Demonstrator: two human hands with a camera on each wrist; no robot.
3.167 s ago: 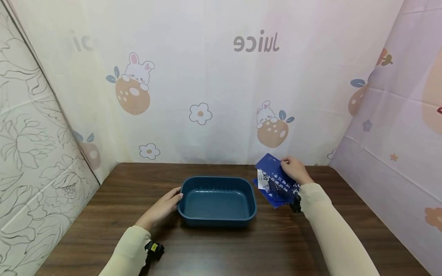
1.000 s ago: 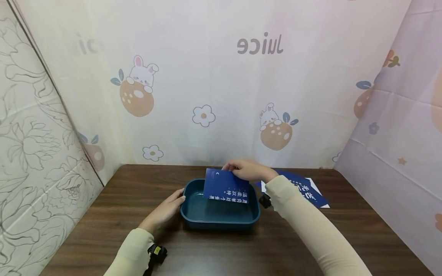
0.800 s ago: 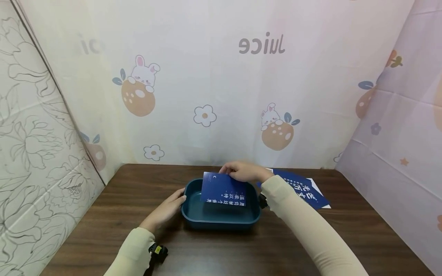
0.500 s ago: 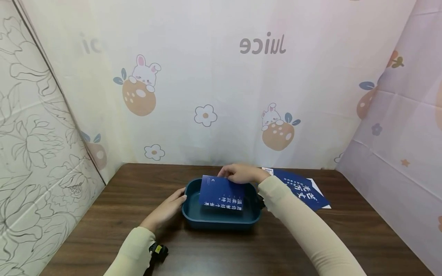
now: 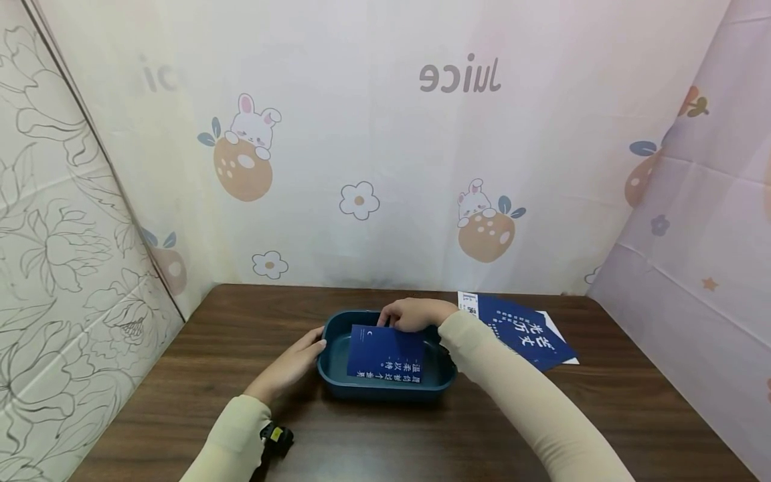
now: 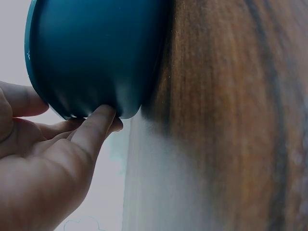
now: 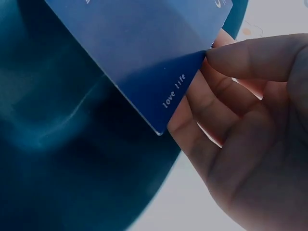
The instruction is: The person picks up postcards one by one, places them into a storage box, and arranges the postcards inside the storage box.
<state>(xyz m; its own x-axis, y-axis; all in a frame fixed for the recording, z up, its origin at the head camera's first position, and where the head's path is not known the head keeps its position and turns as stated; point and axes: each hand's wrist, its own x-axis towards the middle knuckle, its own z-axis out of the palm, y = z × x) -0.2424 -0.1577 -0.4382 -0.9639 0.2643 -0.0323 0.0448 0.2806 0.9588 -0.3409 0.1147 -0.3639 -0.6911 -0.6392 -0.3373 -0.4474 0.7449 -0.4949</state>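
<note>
A dark teal plastic basin (image 5: 385, 393) stands on the wooden table. My left hand (image 5: 288, 365) grips its left end; in the left wrist view the thumb is at the rim (image 6: 29, 53) and the fingers (image 6: 94, 127) lie against the outer wall. My right hand (image 5: 415, 314) pinches a blue card (image 5: 385, 355) by its far edge, thumb on top and fingers underneath. This card is inside the basin, below rim level; whether it touches the bottom cannot be seen. White characters cover it, and "love life" shows in the right wrist view.
Right of the basin lie several overlapping blue and white cards (image 5: 527, 335), partly behind the right sleeve (image 5: 512, 381). A patterned curtain (image 5: 361, 134) hangs along the table's far edge. Each wrist carries a small black camera; the left one (image 5: 277, 438) hangs near the tabletop.
My right hand has taken a blue card from the pile at the right, carried it left over the basin and lowered it inside. My left hand has kept its hold on the basin.
</note>
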